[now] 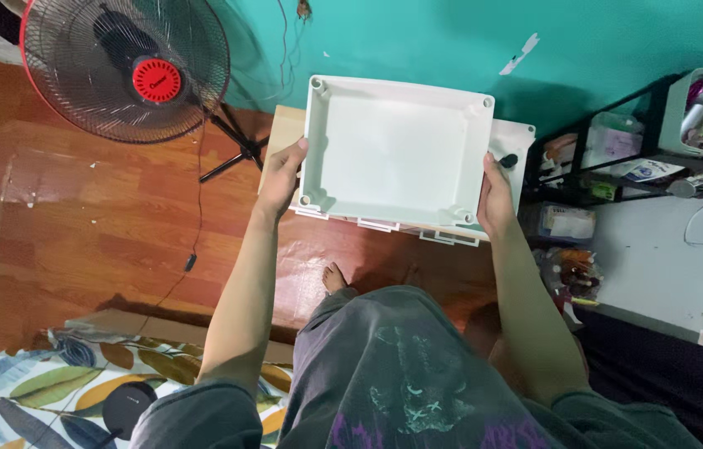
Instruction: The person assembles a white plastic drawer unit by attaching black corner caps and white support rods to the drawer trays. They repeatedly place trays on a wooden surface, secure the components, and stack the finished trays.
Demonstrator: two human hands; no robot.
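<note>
We held a white plastic tray-like panel (397, 150), shallow and rectangular with a raised rim and a round boss at each corner, level above the wooden floor (77, 224). It sat over a white plastic drawer unit (511, 137), whose top edge showed just beyond the panel's right side and whose drawer fronts showed below its near edge. Whether the panel rested on the unit or hung just clear of it, we could not tell.

Our left hand (281, 179) gripped the panel's left rim near the near corner, thumb on top, fingers wrapped under and clamped on the edge. Our right hand (493, 195) gripped the right rim the same way, fingers closed on the panel. A small black knob or caster (508, 160) sat just beside the right thumb, on the unit's top.

We judged the step in hand to be the seating, or the lifting off, of this top panel on the drawer unit; the view did not settle which. The next move would call for keeping the panel level and lining its corner bosses up with the unit's posts, both hands moving together.

Nearby: a standing fan (127, 71) with a red hub to the left against the teal wall (418, 37), and a black shelf rack (617, 158) of small items to the right.
</note>
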